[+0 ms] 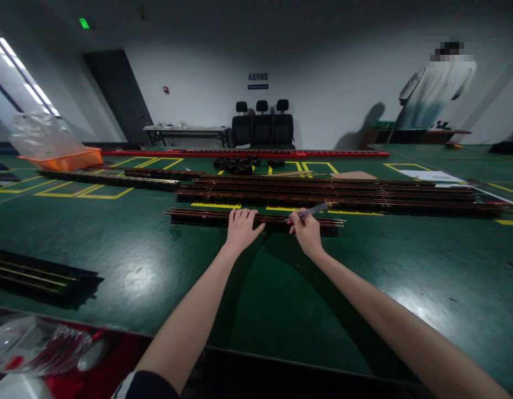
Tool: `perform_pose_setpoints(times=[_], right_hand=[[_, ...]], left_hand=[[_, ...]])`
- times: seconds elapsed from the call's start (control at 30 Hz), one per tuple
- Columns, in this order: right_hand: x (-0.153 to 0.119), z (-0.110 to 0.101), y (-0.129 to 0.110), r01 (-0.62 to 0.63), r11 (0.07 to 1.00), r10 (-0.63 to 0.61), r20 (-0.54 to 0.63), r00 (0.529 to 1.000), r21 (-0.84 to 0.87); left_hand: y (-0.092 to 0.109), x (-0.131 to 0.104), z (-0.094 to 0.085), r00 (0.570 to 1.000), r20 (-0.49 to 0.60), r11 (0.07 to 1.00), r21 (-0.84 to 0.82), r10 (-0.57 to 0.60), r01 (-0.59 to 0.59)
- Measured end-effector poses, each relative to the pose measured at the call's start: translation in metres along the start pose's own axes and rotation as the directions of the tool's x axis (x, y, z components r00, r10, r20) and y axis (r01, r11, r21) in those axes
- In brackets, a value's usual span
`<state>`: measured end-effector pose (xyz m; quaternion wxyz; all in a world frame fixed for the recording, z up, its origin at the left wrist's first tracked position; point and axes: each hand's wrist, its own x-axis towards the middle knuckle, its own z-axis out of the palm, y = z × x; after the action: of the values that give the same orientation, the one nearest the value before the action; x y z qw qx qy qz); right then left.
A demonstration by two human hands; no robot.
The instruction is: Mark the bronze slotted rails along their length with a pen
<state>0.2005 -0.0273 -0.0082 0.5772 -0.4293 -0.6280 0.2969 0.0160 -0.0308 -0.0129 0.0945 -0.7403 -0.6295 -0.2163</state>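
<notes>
A short row of dark metal rails with coppery edges (206, 215) lies crosswise on the green table in front of me. My left hand (240, 227) rests on top of these rails, fingers stretched out and thumb spread to the right. To its right, my right hand (308, 230) is closed around a pen-like tool with a clear barrel (316, 210). The tool slants up to the right, its brownish end uppermost, and its lower tip points down at the rails. Whether the tip touches them is too small to tell.
Behind lies a longer stack of similar rails (364, 197). More rails (40, 274) lie at left, near the table edge. Black parts (235, 164), an orange tray (69, 159) with plastic bags and a red rail (323, 154) are farther back. A person (437, 94) stands far right.
</notes>
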Motion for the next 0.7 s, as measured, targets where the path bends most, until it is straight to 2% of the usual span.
perform_pose_setpoints(times=[0.7], right_hand=[[-0.0004,0.0002,-0.0013,-0.002,1.000,0.002,0.002,1.000,0.010]], left_hand=[[-0.0001,0.0000,0.0017,1.000,-0.007,1.000,-0.008,0.013,-0.013]])
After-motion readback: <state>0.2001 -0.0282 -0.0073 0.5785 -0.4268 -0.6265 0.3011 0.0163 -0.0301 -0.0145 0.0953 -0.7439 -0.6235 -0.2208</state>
